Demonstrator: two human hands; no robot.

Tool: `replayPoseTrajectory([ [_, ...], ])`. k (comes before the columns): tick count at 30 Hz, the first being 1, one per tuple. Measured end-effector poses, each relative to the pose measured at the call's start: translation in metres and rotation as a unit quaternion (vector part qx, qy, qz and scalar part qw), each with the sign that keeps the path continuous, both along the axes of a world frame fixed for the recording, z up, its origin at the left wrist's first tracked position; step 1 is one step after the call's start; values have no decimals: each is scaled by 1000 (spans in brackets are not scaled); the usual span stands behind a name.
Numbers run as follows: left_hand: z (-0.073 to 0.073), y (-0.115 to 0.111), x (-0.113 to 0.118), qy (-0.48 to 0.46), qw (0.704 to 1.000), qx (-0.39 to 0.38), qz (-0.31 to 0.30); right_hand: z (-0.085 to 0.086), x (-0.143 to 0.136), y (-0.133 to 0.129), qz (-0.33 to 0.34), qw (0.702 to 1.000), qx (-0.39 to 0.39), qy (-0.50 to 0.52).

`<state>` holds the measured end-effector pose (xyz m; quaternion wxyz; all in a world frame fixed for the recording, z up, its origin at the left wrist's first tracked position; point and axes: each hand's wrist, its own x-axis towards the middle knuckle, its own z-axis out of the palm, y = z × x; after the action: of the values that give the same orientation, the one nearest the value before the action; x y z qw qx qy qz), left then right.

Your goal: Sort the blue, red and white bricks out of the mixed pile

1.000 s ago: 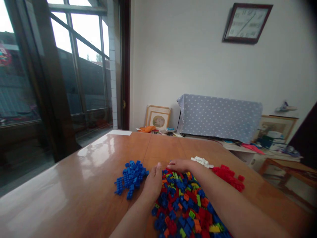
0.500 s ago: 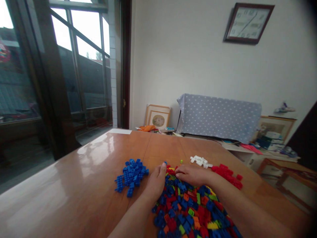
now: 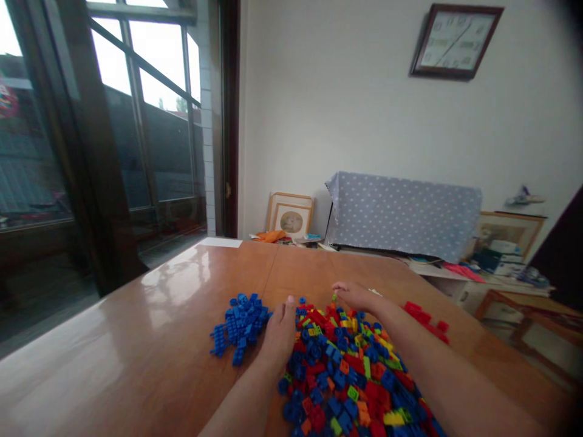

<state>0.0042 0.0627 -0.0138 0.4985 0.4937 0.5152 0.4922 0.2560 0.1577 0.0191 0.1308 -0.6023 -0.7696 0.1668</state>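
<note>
A large heap of mixed toy building bricks (image 3: pixel 346 370), in blue, red, orange, yellow and green, lies on the table between my forearms. My left hand (image 3: pixel 280 331) rests against the heap's left edge, thumb up and fingers stretched out, holding nothing. To its left is a separate pile of blue bricks (image 3: pixel 241 325). At the far edge of the heap, my right hand (image 3: pixel 354 295) has its fingers curled closed at a small green brick (image 3: pixel 334 297). Behind the right wrist, white bricks (image 3: pixel 375 292) are mostly hidden. Red bricks (image 3: pixel 426 318) lie beyond the right forearm, partly covered.
The glossy wooden table (image 3: pixel 136 340) reaches toward the wall. A white sheet (image 3: pixel 221 242) lies at its far left corner. Behind it stand a framed picture (image 3: pixel 291 215) and something under a dotted cloth (image 3: pixel 405 212). A wooden stool (image 3: pixel 523 315) is at the right.
My right hand has moved from the heap's far edge up and right to the small green brick, uncovering bricks there. My left hand has shifted slightly left.
</note>
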Motion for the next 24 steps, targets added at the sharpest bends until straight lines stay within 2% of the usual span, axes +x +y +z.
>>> replayPoseTrajectory([
  [7,-2,1,1,9,1000,10,8,-8,-7,-4,35,998,-56,-17],
  [17,-1,-1,2,21,1000,17,13,10,16,-58,64,994,-78,38],
  [20,-2,0,2,19,1000,12,12,10,29,-63,29,993,-87,79],
  [24,-4,2,2,21,1000,12,11,5,47,-54,-56,995,-7,76],
])
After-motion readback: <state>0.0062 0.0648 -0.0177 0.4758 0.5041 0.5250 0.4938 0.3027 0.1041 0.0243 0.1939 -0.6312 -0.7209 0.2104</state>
